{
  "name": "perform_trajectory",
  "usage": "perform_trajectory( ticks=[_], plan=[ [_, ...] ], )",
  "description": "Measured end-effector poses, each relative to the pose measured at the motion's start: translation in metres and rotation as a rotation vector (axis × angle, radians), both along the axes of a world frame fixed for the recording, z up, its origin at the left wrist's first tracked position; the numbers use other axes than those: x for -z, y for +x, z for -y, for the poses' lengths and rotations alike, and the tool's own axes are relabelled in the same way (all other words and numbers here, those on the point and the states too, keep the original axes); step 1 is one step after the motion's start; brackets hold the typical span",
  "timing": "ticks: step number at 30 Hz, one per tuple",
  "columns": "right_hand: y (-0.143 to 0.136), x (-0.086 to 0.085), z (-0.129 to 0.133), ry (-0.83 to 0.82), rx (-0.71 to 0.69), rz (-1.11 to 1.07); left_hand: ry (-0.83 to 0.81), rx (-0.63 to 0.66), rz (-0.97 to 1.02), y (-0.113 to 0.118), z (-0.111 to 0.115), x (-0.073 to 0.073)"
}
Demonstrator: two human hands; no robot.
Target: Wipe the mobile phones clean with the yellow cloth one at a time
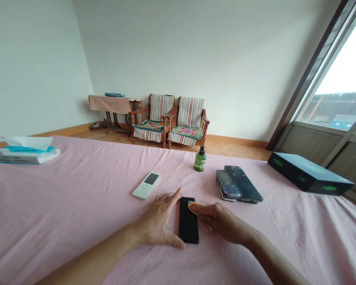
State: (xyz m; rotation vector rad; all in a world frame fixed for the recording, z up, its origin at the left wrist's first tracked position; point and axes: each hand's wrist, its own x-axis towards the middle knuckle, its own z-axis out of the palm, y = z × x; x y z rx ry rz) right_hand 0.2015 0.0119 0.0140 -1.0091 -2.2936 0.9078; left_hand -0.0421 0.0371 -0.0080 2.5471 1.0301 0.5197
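A black smartphone (188, 225) lies flat on the pink cloth, its upper end pointing away from me. My left hand (157, 219) is beside its left edge, thumb and fingers spread wide, the thumb near the lower left corner. Whether it touches the phone I cannot tell. My right hand (218, 221) presses a small yellowish pad (192, 206) against the phone's upper part, with the fingers partly covering it. To the left of the phone lies a white keypad phone (147, 185), apart from both hands.
The pink cloth (86, 190) spreads under everything. Beyond my hands stands a green bottle (199, 159) with a black top. At right are a large dark phone (245, 184), partly blurred out, and a black box (308, 172). A tissue pack (25, 153) lies far left.
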Motion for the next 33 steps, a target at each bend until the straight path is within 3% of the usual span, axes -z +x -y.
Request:
perform_trajectory(
  ticks=[5,13,16,19,24,29,33],
  plan=[
    [0.006,-0.005,0.008,-0.329,-0.098,-0.027,-0.001,0.001,0.005,0.0,0.0,0.0],
    [0.017,-0.022,0.015,-0.611,-0.268,-0.077,0.005,0.01,0.025,0.001,0.001,-0.001],
    [0.017,-0.012,0.008,-0.536,-0.161,-0.203,0.004,0.007,0.014,0.001,0.001,-0.002],
    [0.009,0.009,-0.002,-0.281,0.075,-0.305,0.006,0.009,0.009,0.001,0.0,-0.002],
    [-0.014,0.027,-0.009,-0.005,0.214,-0.206,0.008,0.012,0.014,0.002,0.001,-0.003],
    [-0.026,0.008,0.003,0.145,0.115,-0.049,-0.003,0.005,0.015,0.002,0.002,-0.004],
    [-0.025,-0.013,0.018,-0.099,-0.097,-0.114,-0.013,-0.012,0.01,0.003,0.002,-0.002]
  ],
)
